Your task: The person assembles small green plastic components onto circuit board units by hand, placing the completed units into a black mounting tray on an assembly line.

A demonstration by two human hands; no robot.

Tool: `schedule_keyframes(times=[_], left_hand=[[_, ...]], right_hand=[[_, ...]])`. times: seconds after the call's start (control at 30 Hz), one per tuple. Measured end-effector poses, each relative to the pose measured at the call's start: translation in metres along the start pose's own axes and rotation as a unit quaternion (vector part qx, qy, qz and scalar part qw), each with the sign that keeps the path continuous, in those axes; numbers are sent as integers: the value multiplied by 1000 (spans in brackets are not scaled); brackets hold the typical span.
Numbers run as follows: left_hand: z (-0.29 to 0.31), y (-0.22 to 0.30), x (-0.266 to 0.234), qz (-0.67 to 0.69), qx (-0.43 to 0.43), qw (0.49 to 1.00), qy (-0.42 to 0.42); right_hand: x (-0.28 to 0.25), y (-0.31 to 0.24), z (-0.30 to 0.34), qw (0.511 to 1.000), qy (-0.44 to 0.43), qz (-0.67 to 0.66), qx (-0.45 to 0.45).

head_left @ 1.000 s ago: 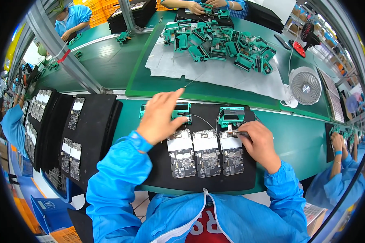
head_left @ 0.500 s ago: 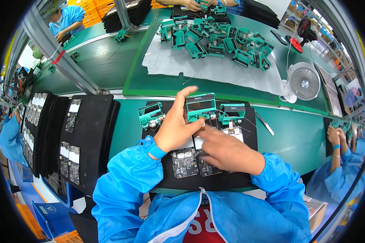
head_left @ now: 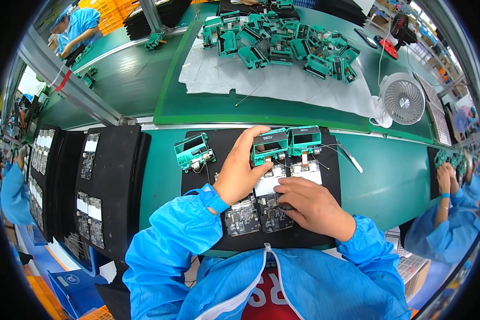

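Observation:
My left hand [head_left: 237,175] grips a green plastic housing [head_left: 270,140] with a dark window, thumb at its lower edge. A short flat cable joins the housing to a circuit board below. My right hand [head_left: 316,207] is closed over that board's lower part, with a small dark thing partly hidden under its fingers. Another green housing [head_left: 305,133] stands just right of the held one, over a circuit board [head_left: 305,172] with a white strip. A third housing [head_left: 193,153] sits left of my left hand. Bare circuit boards [head_left: 242,217] lie on the black mat [head_left: 325,234].
Tweezers [head_left: 350,157] lie right of the mat. Many green housings [head_left: 280,55] are heaped on a white sheet [head_left: 208,80] across the bench. A white fan [head_left: 402,99] stands at the right. Black trays with boards [head_left: 114,184] are stacked at left. Co-workers sit on both sides.
My left hand has moved slightly right and down with the housing, bringing it beside the right-hand one. My right hand has shifted a little right and down, its fingers now less blurred.

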State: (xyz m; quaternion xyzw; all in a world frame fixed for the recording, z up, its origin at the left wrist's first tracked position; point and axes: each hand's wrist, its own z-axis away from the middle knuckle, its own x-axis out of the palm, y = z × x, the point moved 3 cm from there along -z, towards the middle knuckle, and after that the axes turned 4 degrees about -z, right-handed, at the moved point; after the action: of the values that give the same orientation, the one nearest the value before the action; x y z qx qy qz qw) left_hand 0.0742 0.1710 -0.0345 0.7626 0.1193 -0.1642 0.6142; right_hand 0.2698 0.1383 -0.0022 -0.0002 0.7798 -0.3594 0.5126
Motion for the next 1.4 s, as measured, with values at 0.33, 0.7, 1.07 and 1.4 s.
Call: schedule_keyframes(times=[0.33,0.7,1.07,1.4], left_hand=[[5,2,0,15,-61,998,-15],[6,5,7,-91,69,993,31],[4,4,2,-71,112,991,17],[7,3,-2,-56,42,997,-37]], right_hand=[[2,-1,-1,1000,13,-10,6],[0,1,-5,1000,23,-11,3],[-11,14,-46,987,42,145,-57],[2,6,-51,980,11,195,-46]])
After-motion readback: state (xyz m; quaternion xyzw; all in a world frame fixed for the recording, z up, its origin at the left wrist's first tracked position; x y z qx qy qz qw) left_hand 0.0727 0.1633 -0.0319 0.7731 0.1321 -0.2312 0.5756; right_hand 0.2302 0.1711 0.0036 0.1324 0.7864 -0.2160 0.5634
